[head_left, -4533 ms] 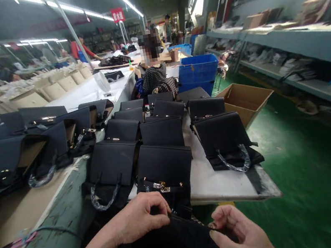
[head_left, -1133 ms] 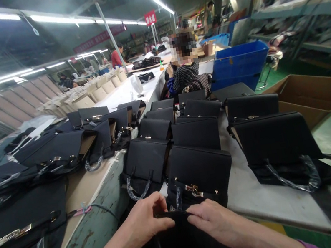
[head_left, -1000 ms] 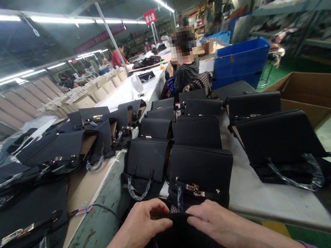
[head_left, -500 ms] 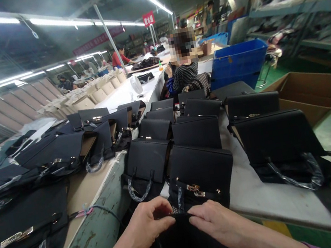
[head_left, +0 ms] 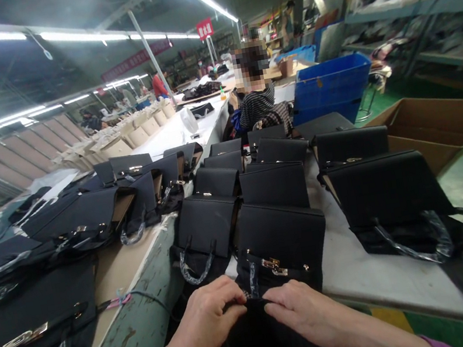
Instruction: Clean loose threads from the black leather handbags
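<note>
My left hand [head_left: 209, 319] and my right hand [head_left: 301, 313] meet at the bottom centre, both pinching the top edge of a black bag [head_left: 260, 346] held close to me. Fingertips of the two hands almost touch at that edge. Just beyond them a black handbag with a gold clasp [head_left: 281, 245] stands on the white table [head_left: 355, 277]. Several more black handbags stand in rows behind it, some with plastic-wrapped handles [head_left: 196, 268].
A green bench [head_left: 128, 327] on the left carries more black bags. A person in a striped top [head_left: 258, 104] sits further along. A blue crate [head_left: 330, 86], an open cardboard box [head_left: 436, 124] and shelving [head_left: 416, 6] are to the right over a green floor.
Compared with 4.5 s ago my hands have come together at the bag's top edge and the view has shifted. Over the last second they barely move.
</note>
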Available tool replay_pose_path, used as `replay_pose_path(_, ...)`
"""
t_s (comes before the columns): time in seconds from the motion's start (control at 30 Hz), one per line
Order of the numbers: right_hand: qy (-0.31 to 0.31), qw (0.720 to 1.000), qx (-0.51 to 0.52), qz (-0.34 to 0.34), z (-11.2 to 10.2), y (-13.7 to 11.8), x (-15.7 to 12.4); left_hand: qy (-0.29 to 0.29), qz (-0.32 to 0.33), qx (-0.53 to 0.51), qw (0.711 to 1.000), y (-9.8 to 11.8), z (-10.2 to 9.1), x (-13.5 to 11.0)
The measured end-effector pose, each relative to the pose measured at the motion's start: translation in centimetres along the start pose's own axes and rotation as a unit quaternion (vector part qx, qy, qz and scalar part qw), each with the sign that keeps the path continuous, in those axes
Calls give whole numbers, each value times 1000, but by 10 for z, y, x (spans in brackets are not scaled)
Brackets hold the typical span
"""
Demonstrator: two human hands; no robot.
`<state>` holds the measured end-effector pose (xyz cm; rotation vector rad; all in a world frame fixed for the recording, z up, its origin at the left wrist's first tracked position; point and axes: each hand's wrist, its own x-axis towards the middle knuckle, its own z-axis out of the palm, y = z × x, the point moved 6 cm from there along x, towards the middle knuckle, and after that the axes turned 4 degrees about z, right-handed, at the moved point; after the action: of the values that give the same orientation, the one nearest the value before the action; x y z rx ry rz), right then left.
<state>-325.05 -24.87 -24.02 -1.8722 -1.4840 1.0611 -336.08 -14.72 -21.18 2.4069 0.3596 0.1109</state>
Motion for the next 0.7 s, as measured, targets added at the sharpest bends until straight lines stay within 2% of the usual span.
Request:
replay_pose_path(0.43,12,1000,-5,-8,0,4,-4,-22,-20,63,998,9,3,6)
replay_pose_path(0.57,13,1000,-6,-17,1,3,-6,-19,-83,82,993,9,1,10)
replay_pose_path(0.7,0,999,18,-45,-2,-1,-11,-36,-176,-2,984,-5,3,10)
